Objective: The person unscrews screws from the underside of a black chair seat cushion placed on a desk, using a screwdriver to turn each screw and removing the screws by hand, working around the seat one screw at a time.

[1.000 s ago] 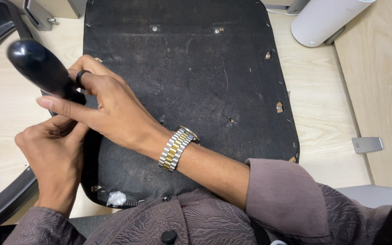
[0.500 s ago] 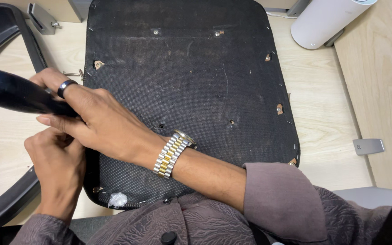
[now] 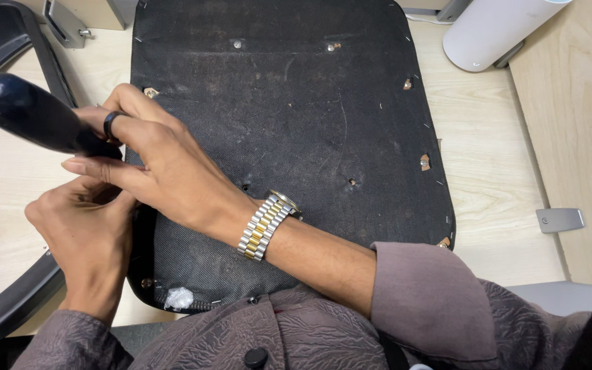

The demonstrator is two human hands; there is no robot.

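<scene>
**Both hands at the seat's left edge**

Black seat base (image 3: 289,123) lies underside up on a pale wood floor (image 3: 488,157), fabric dusty, stapled round the rim. Right hand (image 3: 152,161), ring on one finger, watch (image 3: 266,223) at the wrist, closed round a glossy black handle (image 3: 25,113) that slants up to the left. Left hand (image 3: 83,236) below it, fingers curled in under the right. White cylinder (image 3: 495,31) top right. Grey metal plate (image 3: 560,220) at right.
</scene>
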